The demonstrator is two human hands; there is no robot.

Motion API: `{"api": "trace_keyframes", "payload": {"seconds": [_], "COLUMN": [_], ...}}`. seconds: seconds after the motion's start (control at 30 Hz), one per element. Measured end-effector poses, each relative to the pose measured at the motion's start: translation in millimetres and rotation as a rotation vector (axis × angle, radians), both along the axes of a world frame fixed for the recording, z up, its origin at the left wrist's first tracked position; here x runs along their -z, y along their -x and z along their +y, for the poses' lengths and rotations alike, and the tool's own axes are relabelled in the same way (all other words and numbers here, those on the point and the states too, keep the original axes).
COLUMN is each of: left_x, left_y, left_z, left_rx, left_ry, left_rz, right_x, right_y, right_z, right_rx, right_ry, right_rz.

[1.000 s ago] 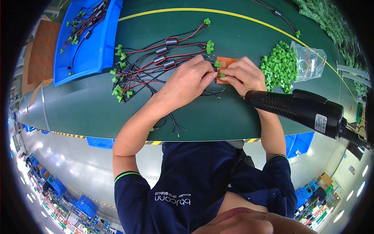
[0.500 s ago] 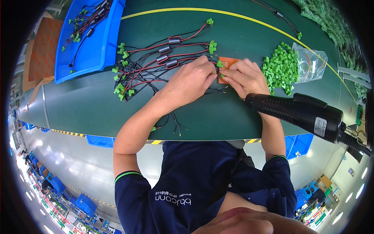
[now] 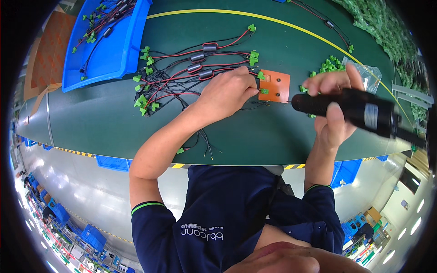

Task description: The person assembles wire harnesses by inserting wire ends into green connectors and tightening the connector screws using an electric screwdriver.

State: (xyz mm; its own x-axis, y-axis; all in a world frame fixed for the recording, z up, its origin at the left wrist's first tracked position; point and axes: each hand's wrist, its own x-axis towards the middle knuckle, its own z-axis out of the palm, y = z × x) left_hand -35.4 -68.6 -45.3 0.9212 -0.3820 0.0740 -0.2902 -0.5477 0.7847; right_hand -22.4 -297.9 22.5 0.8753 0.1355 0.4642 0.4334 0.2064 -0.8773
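our right hand (image 3: 335, 117) grips the black screwdriver (image 3: 353, 109) sideways, tip toward the orange block (image 3: 284, 87); our left hand (image 3: 230, 91) is nearer the block's green plug (image 3: 265, 91), just left, its grip hidden.

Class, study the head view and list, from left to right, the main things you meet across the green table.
Brown cardboard → blue bin → cluster of green connectors → left hand → orange block → black handheld tool.
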Motion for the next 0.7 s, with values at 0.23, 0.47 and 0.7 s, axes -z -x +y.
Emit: {"api": "trace_keyframes", "payload": {"seconds": [0.23,0.47,0.7], "left_x": [-0.2,1.6,1.1], "left_y": [1.5,2.5,2.1], "left_z": [-3.7,-5.7,-5.8], "left_rx": [-0.028,-0.072,-0.083], "left_ry": [-0.029,-0.021,-0.030], "left_rz": [0.033,0.033,0.043], "right_x": [-0.8,12.1,14.1], "right_y": [-12.2,-14.2,-15.2], "right_z": [21.6,34.3,40.4], "right_rx": [-0.100,-0.196,-0.215], "right_ry": [-0.270,-0.257,-0.248], "right_rz": [-0.089,-0.026,-0.020]}}
